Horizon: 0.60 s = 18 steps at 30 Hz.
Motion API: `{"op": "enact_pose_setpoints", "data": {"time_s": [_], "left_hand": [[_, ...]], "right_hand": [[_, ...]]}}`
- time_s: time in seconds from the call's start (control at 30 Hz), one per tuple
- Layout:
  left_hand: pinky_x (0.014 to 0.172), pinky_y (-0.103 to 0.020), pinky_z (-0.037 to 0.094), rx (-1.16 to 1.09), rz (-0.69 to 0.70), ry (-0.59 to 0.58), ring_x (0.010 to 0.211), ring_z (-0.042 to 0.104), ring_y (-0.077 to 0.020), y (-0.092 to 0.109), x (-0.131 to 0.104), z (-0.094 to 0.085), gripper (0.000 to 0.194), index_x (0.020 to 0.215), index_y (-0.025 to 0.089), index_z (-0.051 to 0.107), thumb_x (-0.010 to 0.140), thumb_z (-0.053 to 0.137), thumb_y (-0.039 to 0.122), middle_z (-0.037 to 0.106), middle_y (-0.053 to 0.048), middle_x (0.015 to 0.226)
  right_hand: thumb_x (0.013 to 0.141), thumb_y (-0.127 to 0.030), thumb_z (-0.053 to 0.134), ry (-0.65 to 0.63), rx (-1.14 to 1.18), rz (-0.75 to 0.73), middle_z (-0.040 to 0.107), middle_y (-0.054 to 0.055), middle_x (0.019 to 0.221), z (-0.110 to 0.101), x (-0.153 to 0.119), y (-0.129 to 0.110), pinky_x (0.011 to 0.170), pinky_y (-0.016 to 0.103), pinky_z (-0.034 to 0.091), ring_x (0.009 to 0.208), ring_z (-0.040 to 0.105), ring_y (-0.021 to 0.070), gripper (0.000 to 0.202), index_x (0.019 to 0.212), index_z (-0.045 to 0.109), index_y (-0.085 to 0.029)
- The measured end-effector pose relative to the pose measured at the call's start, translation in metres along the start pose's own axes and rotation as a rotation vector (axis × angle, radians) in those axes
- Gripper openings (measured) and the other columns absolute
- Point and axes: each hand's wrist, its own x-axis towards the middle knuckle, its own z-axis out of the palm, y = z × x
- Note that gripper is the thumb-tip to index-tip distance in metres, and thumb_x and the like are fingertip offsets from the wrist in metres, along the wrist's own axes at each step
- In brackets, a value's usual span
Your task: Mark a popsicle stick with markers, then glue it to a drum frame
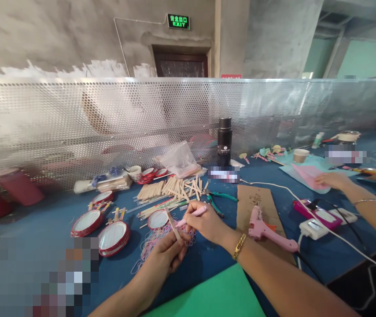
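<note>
My left hand (170,248) is closed round the lower end of a flat wooden craft stick (172,223), which stands tilted upward. In my right hand (204,224) is a pink marker pen (193,215), its tip end at or very near the stick; whether they touch I cannot tell. A heap of pastel cords or bands (150,251) lies beneath both hands. Just behind them rests a round red-rimmed disc (157,219). Farther left are more red-rimmed drums (113,237) with short sticks attached. Loose craft sticks (175,188) are piled beyond my hands.
A pink glue gun (267,231) lies on cardboard (245,198) to the right, near teal pliers (216,203) and a power strip (326,215) with cables. A black bottle (224,143) stands behind. Green sheet (208,295) lies in front. At right, another person's hands (335,180) touch coloured paper.
</note>
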Motion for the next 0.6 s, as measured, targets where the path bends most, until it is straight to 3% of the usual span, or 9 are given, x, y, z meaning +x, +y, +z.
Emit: {"op": "enact_pose_setpoints", "data": {"time_s": [0.37,0.6], "left_hand": [[0.044,-0.021,0.013,0.034,0.044,-0.019,0.044,0.029,-0.0048,-0.0008,-0.0003,0.0001,0.05,0.085,0.017,0.06,0.071,0.074,0.064,0.047,0.008,0.054],[0.043,-0.02,0.019,0.061,0.055,-0.027,0.042,0.039,-0.0063,-0.0006,-0.0012,0.0009,0.049,0.082,0.018,0.059,0.072,0.071,0.065,0.058,0.004,0.056]], "right_hand": [[0.078,-0.019,0.056,0.005,-0.059,-0.016,0.065,-0.002,0.062,-0.0009,-0.0001,-0.0005,0.058,0.022,0.043,0.058,0.058,0.0122,0.01,0.068,0.056,-0.02],[0.077,-0.016,0.055,-0.004,-0.046,-0.015,0.064,-0.002,0.061,-0.0012,-0.0002,-0.0024,0.057,0.022,0.042,0.056,0.055,0.0114,0.012,0.066,0.056,-0.019]]}}
